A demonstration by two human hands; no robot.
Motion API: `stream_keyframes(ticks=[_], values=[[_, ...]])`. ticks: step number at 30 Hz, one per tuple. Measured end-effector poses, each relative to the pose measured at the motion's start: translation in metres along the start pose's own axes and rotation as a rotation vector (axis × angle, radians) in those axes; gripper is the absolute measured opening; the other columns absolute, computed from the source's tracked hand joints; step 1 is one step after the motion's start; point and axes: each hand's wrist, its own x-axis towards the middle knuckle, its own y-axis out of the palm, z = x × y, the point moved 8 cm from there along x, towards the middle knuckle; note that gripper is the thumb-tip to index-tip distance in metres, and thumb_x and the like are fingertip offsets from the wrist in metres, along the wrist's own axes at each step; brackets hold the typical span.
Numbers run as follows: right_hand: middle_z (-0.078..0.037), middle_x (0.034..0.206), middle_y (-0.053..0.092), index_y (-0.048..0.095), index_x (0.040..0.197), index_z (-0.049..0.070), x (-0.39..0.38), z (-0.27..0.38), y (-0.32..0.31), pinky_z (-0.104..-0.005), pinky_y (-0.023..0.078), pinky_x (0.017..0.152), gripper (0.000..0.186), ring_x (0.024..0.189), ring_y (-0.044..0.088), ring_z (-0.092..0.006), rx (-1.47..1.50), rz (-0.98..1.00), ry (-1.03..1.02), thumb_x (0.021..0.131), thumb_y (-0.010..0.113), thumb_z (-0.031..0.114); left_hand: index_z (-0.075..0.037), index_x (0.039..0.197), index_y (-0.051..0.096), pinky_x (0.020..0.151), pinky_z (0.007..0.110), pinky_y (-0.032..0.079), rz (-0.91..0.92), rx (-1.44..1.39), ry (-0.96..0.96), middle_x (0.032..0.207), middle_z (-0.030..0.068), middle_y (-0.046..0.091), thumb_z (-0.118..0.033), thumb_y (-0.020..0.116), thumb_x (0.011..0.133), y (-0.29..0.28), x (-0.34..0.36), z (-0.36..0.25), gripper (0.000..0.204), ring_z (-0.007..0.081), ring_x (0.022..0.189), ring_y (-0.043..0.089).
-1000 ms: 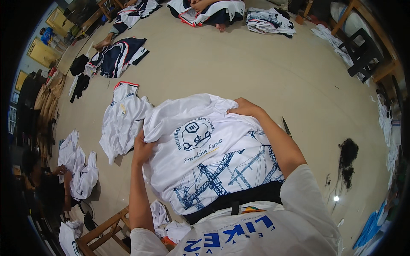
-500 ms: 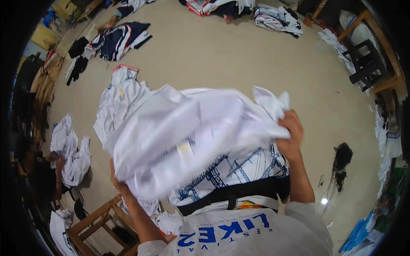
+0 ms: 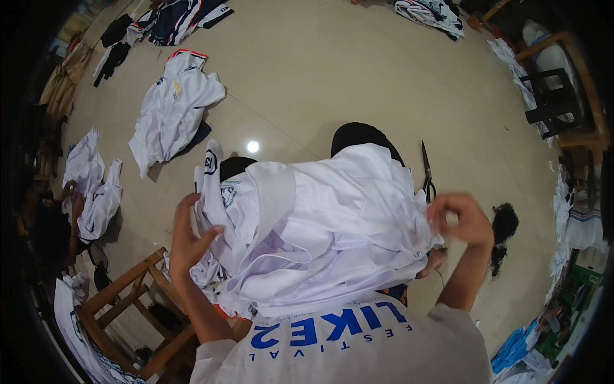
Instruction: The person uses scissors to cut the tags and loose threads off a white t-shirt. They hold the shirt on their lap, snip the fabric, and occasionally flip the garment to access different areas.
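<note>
White garment: a crumpled white cotton shirt with blue printed emblems is bunched over the person's lap, near the centre of the scene.
Left hand: the left hand presses against the shirt's left edge, fingers spread and half curled into the cloth.
Right hand: the right hand pinches the shirt's right edge, fingers closed tight on the fabric.
Scissors: dark metal scissors lie on the beige tiled floor, just beside the shirt's far right side.
Stool: a brown wooden stool stands near left, beside the left forearm.
Far left: another heap of white shirts lies well apart on the floor.
</note>
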Motion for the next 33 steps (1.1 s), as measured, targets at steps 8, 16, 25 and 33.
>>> stream_keyframes(ticks=[8, 16, 25, 33], values=[[-0.016, 0.138, 0.057, 0.062, 0.132, 0.002, 0.065, 0.045, 0.090, -0.0437, 0.046, 0.106, 0.064, 0.131, 0.054, -0.0323, -0.627, -0.089, -0.169, 0.075, 0.089, 0.014, -0.021, 0.157, 0.051, 0.126, 0.065, 0.001, 0.313, 0.055, 0.125, 0.174, 0.0214, 0.020, -0.044, 0.099, 0.056, 0.047, -0.025, -0.045, 0.114, 0.0479, 0.161, 0.002], [-0.015, 0.104, 0.068, 0.065, 0.095, 0.000, 0.033, 0.056, 0.057, -0.0391, 0.050, 0.092, 0.015, 0.100, 0.067, -0.0344, -0.417, -0.266, -0.165, 0.082, 0.072, -0.003, -0.016, 0.136, 0.070, 0.123, 0.053, 0.029, 0.516, -0.378, 0.284, 0.156, 0.0195, 0.052, -0.026, 0.090, 0.079, 0.066, -0.051, -0.108, 0.062, 0.0430, 0.148, 0.042], [-0.010, 0.084, 0.073, 0.068, 0.083, 0.000, -0.016, 0.010, 0.020, -0.0304, 0.052, 0.074, 0.011, 0.078, 0.070, -0.0199, 0.316, 0.306, -0.306, 0.073, 0.065, 0.003, -0.003, 0.116, 0.065, 0.071, 0.028, 0.052, 0.965, -0.694, 0.236, 0.106, 0.0043, 0.070, -0.012, 0.070, 0.101, 0.084, -0.082, -0.115, 0.018, 0.0129, 0.087, 0.066], [-0.006, 0.108, 0.072, 0.066, 0.126, 0.000, 0.024, -0.003, 0.013, -0.0282, 0.051, 0.089, 0.062, 0.099, 0.067, -0.0146, -0.129, 0.127, 0.003, 0.072, 0.090, 0.017, -0.005, 0.128, 0.061, 0.115, 0.045, 0.039, 0.055, -0.256, 0.030, 0.128, 0.0114, 0.065, 0.002, 0.066, 0.089, 0.006, -0.004, -0.057, 0.040, 0.0286, 0.123, 0.060]])
